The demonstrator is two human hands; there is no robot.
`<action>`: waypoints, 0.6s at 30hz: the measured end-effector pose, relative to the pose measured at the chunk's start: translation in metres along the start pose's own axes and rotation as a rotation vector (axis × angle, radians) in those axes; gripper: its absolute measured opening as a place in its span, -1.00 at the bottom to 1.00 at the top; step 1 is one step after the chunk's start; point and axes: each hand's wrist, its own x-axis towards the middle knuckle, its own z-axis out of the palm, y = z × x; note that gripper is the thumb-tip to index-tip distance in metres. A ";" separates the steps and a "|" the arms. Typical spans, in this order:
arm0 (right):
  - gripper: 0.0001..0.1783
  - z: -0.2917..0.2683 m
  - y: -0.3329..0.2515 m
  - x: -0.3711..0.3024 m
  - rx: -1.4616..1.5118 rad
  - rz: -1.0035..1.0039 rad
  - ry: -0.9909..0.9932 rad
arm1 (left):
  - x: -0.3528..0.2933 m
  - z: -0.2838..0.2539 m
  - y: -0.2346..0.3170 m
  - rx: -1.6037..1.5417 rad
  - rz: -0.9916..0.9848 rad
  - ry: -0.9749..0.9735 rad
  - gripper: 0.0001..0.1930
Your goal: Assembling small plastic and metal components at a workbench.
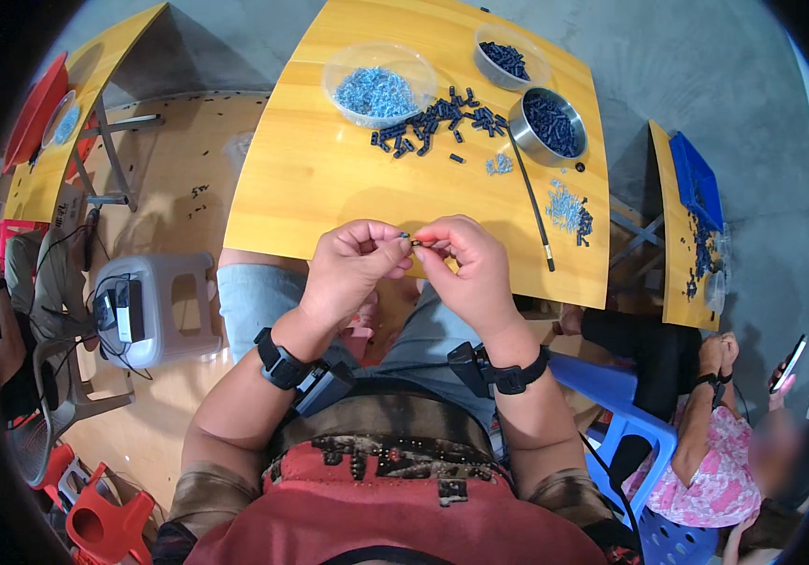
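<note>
Over the table's front edge my left hand [352, 268] and right hand [468, 268] meet, fingertips close together. Each pinches at a tiny dark part [407, 236] between them; fingers cover most of it, so I cannot tell whether it is one piece or two. On the yellow table [310, 179] beyond lies a loose heap of short black cylindrical pieces [437, 118]. A clear plastic bowl [334, 66] of light-blue and silvery small parts stands behind my left hand. To the right, small silvery pieces [566, 209] lie scattered beside a few black ones [584, 226].
A metal bowl [519, 130] and another clear bowl [491, 73], both with black pieces, stand at the back right. A thin black stick [531, 202] lies right of my hands. A grey stool [164, 311] stands left; a person [705, 461] sits at right beside a blue chair [625, 414].
</note>
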 end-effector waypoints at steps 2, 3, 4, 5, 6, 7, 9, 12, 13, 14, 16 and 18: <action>-0.87 0.004 0.004 -0.008 0.420 0.215 0.058 | -0.003 0.002 0.000 0.013 0.004 0.009 -0.84; -0.87 0.003 0.003 -0.010 0.421 0.213 0.061 | -0.004 0.003 -0.001 0.017 0.005 0.007 -0.84; -0.85 0.000 0.001 -0.011 0.490 0.317 0.055 | -0.004 0.003 -0.002 0.020 0.017 0.000 -0.84; -0.83 -0.003 -0.001 -0.013 0.559 0.421 0.050 | -0.004 0.004 -0.003 0.024 0.030 -0.007 -0.83; -0.83 -0.003 0.000 -0.015 0.560 0.419 0.053 | -0.005 0.005 -0.004 0.027 0.031 -0.010 -0.83; -0.83 -0.004 0.001 -0.018 0.588 0.462 0.035 | -0.006 0.006 -0.005 0.037 0.036 -0.009 -0.82; -0.83 -0.004 0.003 -0.022 0.618 0.505 0.018 | -0.007 0.008 -0.006 0.050 0.041 -0.009 -0.82; -0.85 -0.002 0.003 -0.026 0.664 0.496 0.038 | -0.009 0.011 -0.007 0.069 0.054 -0.021 -0.84; -0.86 -0.003 0.002 -0.027 0.661 0.507 0.058 | -0.010 0.011 -0.006 0.059 0.036 -0.036 -0.83; -0.87 -0.004 0.001 -0.027 0.657 0.519 0.078 | -0.010 0.012 -0.005 0.048 0.017 -0.050 -0.82; -0.86 -0.009 0.001 -0.028 0.614 0.486 0.087 | -0.013 0.013 -0.002 0.035 0.003 -0.067 -0.82; -0.84 -0.013 -0.001 -0.027 0.573 0.455 0.090 | -0.014 0.012 -0.003 0.021 -0.010 -0.079 -0.82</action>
